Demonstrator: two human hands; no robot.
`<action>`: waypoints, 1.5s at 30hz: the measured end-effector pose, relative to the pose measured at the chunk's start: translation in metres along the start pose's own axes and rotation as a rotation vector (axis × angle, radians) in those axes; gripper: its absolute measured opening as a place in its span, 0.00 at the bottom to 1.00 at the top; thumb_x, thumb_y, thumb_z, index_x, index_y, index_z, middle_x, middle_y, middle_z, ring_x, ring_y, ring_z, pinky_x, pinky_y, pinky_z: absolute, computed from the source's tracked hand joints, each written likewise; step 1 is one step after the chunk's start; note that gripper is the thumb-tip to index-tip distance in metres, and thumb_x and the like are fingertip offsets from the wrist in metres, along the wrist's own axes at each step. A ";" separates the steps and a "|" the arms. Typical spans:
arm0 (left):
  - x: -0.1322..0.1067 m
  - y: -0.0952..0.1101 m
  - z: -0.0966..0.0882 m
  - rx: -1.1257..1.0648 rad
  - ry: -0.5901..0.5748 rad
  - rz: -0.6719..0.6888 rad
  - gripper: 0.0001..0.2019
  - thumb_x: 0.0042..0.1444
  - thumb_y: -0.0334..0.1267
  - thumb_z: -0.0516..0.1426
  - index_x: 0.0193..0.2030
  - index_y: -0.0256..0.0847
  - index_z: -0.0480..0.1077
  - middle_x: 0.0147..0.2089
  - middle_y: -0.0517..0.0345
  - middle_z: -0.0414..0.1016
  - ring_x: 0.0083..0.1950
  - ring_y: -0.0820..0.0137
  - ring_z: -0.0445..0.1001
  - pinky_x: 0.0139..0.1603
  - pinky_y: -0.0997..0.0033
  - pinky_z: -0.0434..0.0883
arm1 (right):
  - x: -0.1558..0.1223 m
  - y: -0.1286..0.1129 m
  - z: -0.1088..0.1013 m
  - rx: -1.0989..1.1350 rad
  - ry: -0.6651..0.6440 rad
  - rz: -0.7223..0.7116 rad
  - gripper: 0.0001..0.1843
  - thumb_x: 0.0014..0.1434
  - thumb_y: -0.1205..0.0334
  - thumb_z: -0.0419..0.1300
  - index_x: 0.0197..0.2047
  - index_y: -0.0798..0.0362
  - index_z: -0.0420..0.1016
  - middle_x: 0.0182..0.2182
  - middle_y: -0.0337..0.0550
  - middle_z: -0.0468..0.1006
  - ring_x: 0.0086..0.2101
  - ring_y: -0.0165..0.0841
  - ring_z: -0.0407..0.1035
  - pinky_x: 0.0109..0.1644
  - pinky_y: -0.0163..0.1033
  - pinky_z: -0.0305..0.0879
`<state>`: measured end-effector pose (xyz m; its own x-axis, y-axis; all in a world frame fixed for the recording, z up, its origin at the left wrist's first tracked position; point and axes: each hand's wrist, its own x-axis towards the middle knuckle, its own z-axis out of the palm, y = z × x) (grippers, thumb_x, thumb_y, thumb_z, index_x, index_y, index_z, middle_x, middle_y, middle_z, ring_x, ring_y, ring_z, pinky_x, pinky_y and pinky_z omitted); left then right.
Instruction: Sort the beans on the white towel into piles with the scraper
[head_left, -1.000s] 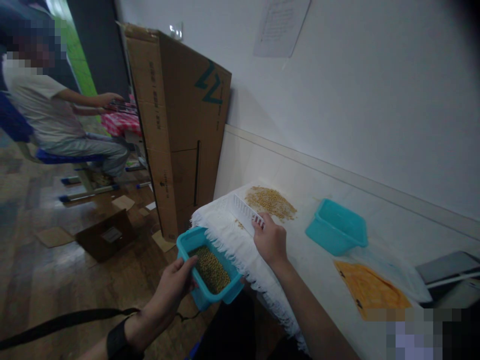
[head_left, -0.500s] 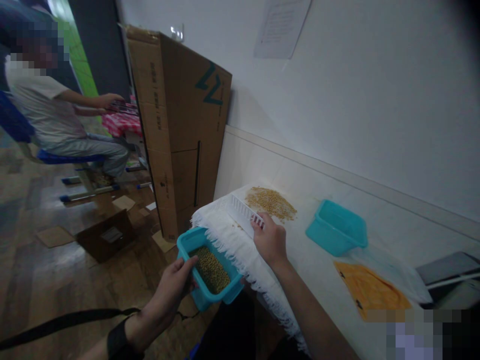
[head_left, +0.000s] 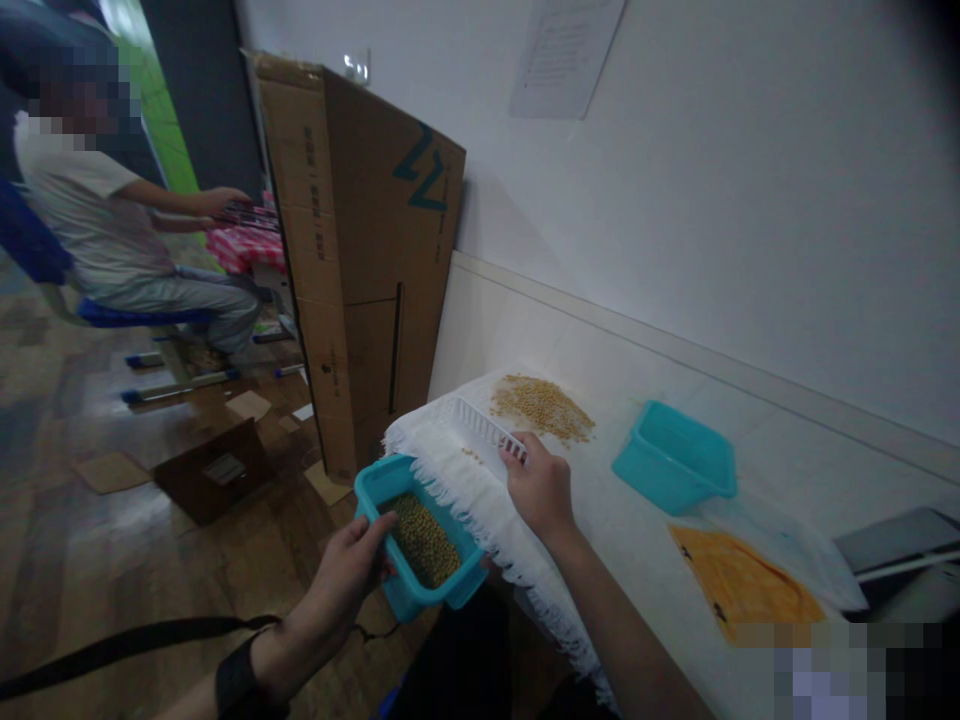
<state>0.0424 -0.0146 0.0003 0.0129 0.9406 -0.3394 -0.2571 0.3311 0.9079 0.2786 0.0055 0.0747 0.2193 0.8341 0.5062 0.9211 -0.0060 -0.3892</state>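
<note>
My left hand [head_left: 361,555] grips the near-left rim of a teal plastic basin [head_left: 469,575], its thumb over the edge. Yellowish-green beans [head_left: 426,540] cover the basin's bottom. The basin is held just below the fringed edge of a white cloth [head_left: 431,440]. In my right hand [head_left: 541,485] is one end of a white slotted plastic piece [head_left: 484,428], like a small basket or divider, resting on or just over the cloth. A few loose beans lie beside it. Beyond it, a pile of tan beans [head_left: 541,405] spreads over the cloth.
A second teal basin [head_left: 675,455] stands on the right of the white surface, with an orange bag [head_left: 739,580] and clear plastic near it. A tall cardboard box [head_left: 375,260] leans at the wall. Another person [head_left: 112,220] sits at the left; an opened carton [head_left: 214,470] lies on the floor.
The white slotted piece and my right hand have shifted very slightly left and down the cloth, uncovering a few more loose beans. My left hand and its basin stay put.
</note>
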 end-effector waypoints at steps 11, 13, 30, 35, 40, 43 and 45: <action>0.003 -0.004 -0.002 -0.006 -0.014 0.002 0.18 0.43 0.51 0.68 0.23 0.41 0.68 0.15 0.67 0.67 0.16 0.75 0.64 0.18 0.76 0.60 | -0.018 0.010 -0.005 0.047 0.024 -0.030 0.11 0.62 0.61 0.56 0.42 0.51 0.79 0.26 0.41 0.82 0.27 0.35 0.76 0.32 0.33 0.62; 0.002 -0.004 -0.002 -0.010 -0.017 0.005 0.18 0.43 0.51 0.68 0.23 0.41 0.69 0.15 0.67 0.67 0.16 0.75 0.64 0.19 0.76 0.61 | -0.023 0.012 -0.008 0.034 0.063 -0.024 0.12 0.62 0.61 0.56 0.43 0.52 0.79 0.27 0.43 0.82 0.27 0.36 0.76 0.31 0.33 0.62; 0.001 0.000 0.001 -0.018 -0.007 0.008 0.17 0.42 0.51 0.68 0.23 0.41 0.69 0.15 0.68 0.66 0.16 0.76 0.63 0.18 0.76 0.61 | -0.054 0.011 -0.024 -0.035 0.150 -0.147 0.14 0.65 0.60 0.53 0.40 0.53 0.80 0.22 0.42 0.80 0.20 0.34 0.74 0.25 0.33 0.60; 0.001 0.000 0.001 -0.019 -0.008 0.020 0.18 0.42 0.51 0.68 0.24 0.41 0.69 0.15 0.68 0.66 0.16 0.76 0.63 0.18 0.76 0.59 | -0.056 0.010 -0.026 -0.010 0.139 -0.150 0.14 0.64 0.60 0.53 0.39 0.53 0.80 0.21 0.41 0.80 0.20 0.34 0.75 0.25 0.32 0.61; 0.000 0.001 0.001 -0.017 0.003 0.020 0.17 0.41 0.51 0.68 0.23 0.41 0.69 0.15 0.68 0.66 0.16 0.75 0.63 0.18 0.75 0.60 | -0.061 0.010 -0.028 0.002 0.151 -0.180 0.14 0.65 0.60 0.53 0.38 0.52 0.80 0.22 0.41 0.81 0.20 0.34 0.75 0.25 0.32 0.61; 0.001 0.001 0.001 -0.013 0.005 0.014 0.17 0.41 0.51 0.68 0.25 0.41 0.70 0.16 0.68 0.66 0.16 0.75 0.64 0.19 0.75 0.61 | -0.064 0.011 -0.030 0.019 0.136 -0.191 0.14 0.65 0.60 0.52 0.38 0.52 0.79 0.23 0.41 0.82 0.21 0.33 0.76 0.26 0.32 0.63; 0.002 0.000 0.001 -0.009 0.005 0.009 0.17 0.41 0.51 0.68 0.25 0.41 0.70 0.16 0.68 0.67 0.16 0.75 0.64 0.19 0.75 0.62 | -0.065 0.011 -0.029 0.030 0.139 -0.196 0.14 0.66 0.60 0.52 0.38 0.52 0.79 0.23 0.41 0.82 0.22 0.33 0.76 0.27 0.32 0.63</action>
<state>0.0432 -0.0124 0.0002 0.0057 0.9432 -0.3321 -0.2663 0.3216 0.9087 0.2842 -0.0647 0.0603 0.0816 0.7338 0.6744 0.9408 0.1667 -0.2953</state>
